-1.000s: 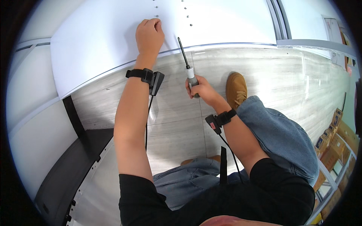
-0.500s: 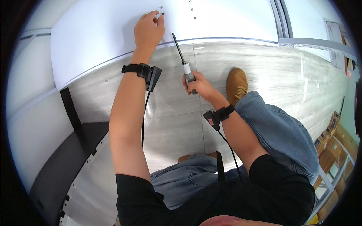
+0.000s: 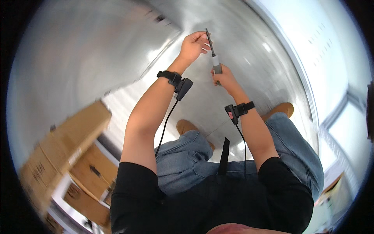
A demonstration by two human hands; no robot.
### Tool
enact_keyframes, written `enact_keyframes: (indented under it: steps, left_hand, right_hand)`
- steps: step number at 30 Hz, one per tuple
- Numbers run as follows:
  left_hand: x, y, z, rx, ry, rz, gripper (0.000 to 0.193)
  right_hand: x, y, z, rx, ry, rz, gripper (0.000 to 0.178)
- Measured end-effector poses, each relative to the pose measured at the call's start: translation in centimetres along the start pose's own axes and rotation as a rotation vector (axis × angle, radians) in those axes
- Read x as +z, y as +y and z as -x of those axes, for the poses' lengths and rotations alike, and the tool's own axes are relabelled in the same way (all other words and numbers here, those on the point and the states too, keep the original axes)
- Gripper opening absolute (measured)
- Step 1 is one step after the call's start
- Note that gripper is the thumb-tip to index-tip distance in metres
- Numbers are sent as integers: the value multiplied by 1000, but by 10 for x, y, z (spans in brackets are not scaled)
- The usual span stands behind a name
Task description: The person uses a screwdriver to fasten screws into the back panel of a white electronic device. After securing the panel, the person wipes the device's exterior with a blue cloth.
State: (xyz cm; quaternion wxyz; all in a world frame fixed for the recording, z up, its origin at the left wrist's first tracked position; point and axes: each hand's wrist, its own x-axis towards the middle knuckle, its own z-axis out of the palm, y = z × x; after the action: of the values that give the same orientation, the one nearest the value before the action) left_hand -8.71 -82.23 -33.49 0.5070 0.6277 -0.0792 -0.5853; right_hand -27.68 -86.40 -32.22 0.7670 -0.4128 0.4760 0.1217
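My right hand (image 3: 226,79) is wrapped round the grey-and-white handle of a screwdriver (image 3: 216,65), whose dark shaft points up and away from me. Beside that shaft is my left hand (image 3: 193,47), its thumb and index finger pinched together close to the tip and the other fingers loosely curled. Whatever sits in the pinch is too small and blurred to make out. Both hands are held out over the grey floor (image 3: 249,74).
To the right stands a long white panel (image 3: 307,23) with rows of small dark marks. A large grey, shiny surface (image 3: 85,50) fills the upper left. Cardboard boxes (image 3: 66,136) are stacked at the lower left. Black cables run from my wrist straps.
The view has swung round, so the white panel is now on the right and boxes show at left. My left hand has left the panel and come beside the screwdriver tip.
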Motion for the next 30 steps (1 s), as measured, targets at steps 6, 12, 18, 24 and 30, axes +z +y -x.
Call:
enact_keyframes:
  steps: [6, 12, 18, 24, 30]
  left_hand:
    - [-47, -28, 47, -76, 342, 365, 26]
    - [-71, -61, 77, -152, 490, 502, 25]
    - [-77, -71, 70, -147, 619, 509, 25]
    - [-74, -63, 60, -105, 598, 501, 20]
    - [-70, -62, 53, -90, 621, 512, 18]
  right_hand:
    - [41, -8, 4, 125, -227, 290, 20]
    - [63, 3, 3, 204, -284, 404, 37]
    - [58, 26, -12, 85, -264, 408, 48]
    - [57, 30, -9, 62, -229, 314, 41]
    - [49, 26, -10, 86, -242, 295, 34]
